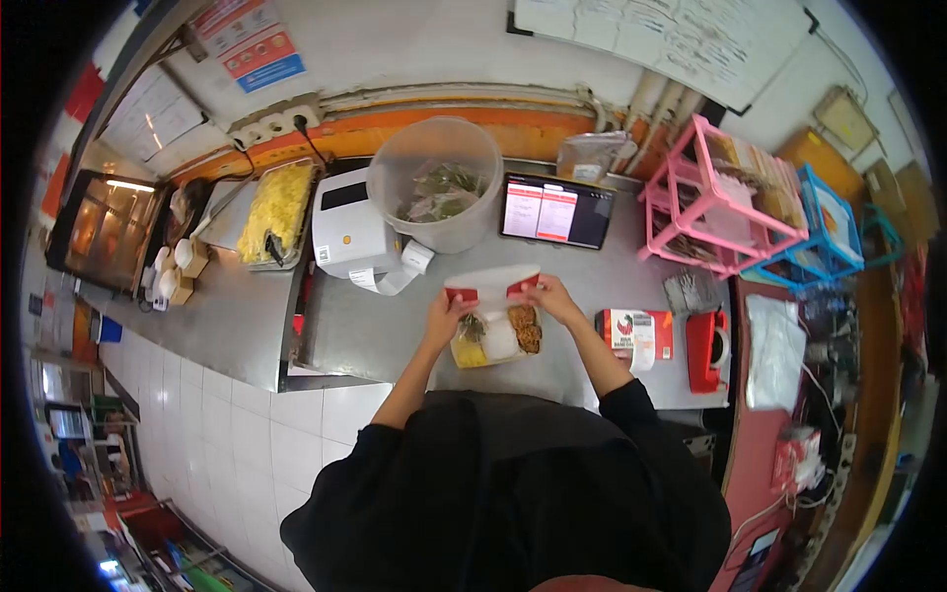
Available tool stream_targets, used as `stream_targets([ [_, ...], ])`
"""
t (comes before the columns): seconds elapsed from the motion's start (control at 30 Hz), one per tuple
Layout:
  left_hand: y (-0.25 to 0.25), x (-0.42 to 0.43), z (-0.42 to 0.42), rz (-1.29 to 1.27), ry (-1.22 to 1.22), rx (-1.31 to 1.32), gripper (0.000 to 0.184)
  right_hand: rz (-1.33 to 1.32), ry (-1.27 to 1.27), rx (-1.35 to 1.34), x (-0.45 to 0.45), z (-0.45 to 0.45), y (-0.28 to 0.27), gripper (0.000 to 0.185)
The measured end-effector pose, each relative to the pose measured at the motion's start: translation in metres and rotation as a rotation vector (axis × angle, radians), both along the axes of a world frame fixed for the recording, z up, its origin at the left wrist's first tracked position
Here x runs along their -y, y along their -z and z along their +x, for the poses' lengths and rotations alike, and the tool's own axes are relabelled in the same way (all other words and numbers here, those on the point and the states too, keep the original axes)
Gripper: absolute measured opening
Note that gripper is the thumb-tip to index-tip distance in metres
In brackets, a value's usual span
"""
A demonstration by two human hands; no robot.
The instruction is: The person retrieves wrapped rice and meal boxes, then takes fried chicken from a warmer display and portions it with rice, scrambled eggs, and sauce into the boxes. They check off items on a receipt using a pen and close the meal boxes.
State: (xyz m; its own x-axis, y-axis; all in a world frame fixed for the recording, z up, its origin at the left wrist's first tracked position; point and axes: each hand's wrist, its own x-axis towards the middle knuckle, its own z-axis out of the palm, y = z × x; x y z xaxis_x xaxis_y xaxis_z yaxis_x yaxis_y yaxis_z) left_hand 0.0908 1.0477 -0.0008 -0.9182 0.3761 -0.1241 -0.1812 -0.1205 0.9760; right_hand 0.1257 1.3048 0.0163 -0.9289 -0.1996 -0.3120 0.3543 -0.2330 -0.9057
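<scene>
In front of me on the steel counter stands an open cardboard food box [469,361]. White rice [500,339] fills its middle, with a browned piece of food [526,330] on the right. Something yellow [472,353] lies at the front left, and greens [473,327] sit behind it. The box lid [493,283] is raised at the back, with red side flaps. My left hand [449,314] is closed on the left flap. The right flap is pinched by my right hand [552,298].
Behind the box are a label printer [347,225], a clear tub [432,232] of wrapped greens and a tablet [555,211]. A closed red-and-white box [634,333] and a red tape dispenser [704,353] stand to the right. Pink racks [681,202] occupy the back right.
</scene>
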Motion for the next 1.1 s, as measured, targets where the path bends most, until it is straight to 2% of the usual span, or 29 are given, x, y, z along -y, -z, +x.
stream_targets([
  [0.07, -0.021, -0.023, -0.008, -0.093, -0.034, -0.035, 0.029, -0.008, 0.219, 0.015, 0.003, -0.002, 0.012, 0.029],
  [0.13, -0.040, -0.032, -0.024, -0.403, 0.022, 0.030, 0.027, 0.348, 0.192, 0.006, 0.007, 0.002, -0.007, 0.029],
  [0.2, -0.058, -0.023, -0.037, -0.727, 0.148, -0.109, 0.026, 0.671, 0.216, -0.093, 0.006, 0.003, -0.020, 0.031],
  [0.23, -0.059, -0.011, -0.039, -0.917, 0.226, -0.325, 0.027, 0.836, 0.225, -0.159, 0.004, 0.005, -0.022, 0.031],
  [0.3, -0.063, 0.012, -0.044, -1.265, 0.377, -0.792, 0.029, 1.128, 0.074, -0.199, -0.008, 0.019, -0.023, 0.032],
  [0.33, -0.063, 0.017, -0.039, -1.238, 0.379, -0.890, 0.032, 1.275, -0.002, -0.227, -0.014, 0.023, -0.024, 0.034],
  [0.4, -0.062, 0.036, -0.007, -1.186, 0.392, -1.082, 0.040, 1.323, -0.030, -0.350, -0.005, 0.054, -0.021, 0.039],
  [0.43, -0.046, 0.042, 0.010, -1.150, 0.308, -1.083, 0.044, 1.345, -0.041, -0.416, 0.002, 0.071, -0.020, 0.042],
  [0.5, 0.007, 0.047, 0.042, -1.073, 0.144, -1.083, 0.054, 1.164, 0.254, -0.437, 0.029, 0.099, 0.004, 0.047],
  [0.53, 0.017, 0.043, 0.051, -0.925, 0.065, -0.938, 0.055, 1.069, 0.401, -0.441, 0.043, 0.106, 0.016, 0.050],
  [0.6, 0.015, 0.027, 0.072, -0.626, -0.078, -0.633, 0.055, 0.906, 0.500, -0.385, 0.059, 0.109, 0.024, 0.053],
  [0.63, 0.005, 0.022, 0.076, -0.564, -0.048, -0.348, 0.052, 0.808, 0.529, -0.353, 0.063, 0.107, 0.028, 0.052],
  [0.7, -0.003, 0.016, 0.071, -0.545, -0.092, -0.330, 0.048, 0.689, 0.580, -0.311, 0.066, 0.101, 0.020, 0.049],
  [0.83, 0.001, 0.024, 0.048, -0.522, -0.051, -0.171, 0.043, 0.779, 0.446, -0.209, 0.048, 0.091, -0.005, 0.038],
  [1.03, -0.027, 0.026, 0.055, -0.728, -0.017, -0.165, 0.043, 0.805, 0.301, -0.078, 0.037, 0.085, -0.011, 0.034],
  [1.1, -0.014, 0.027, 0.066, -0.645, -0.063, -0.219, 0.044, 0.783, 0.294, -0.092, 0.037, 0.090, -0.017, 0.037],
])
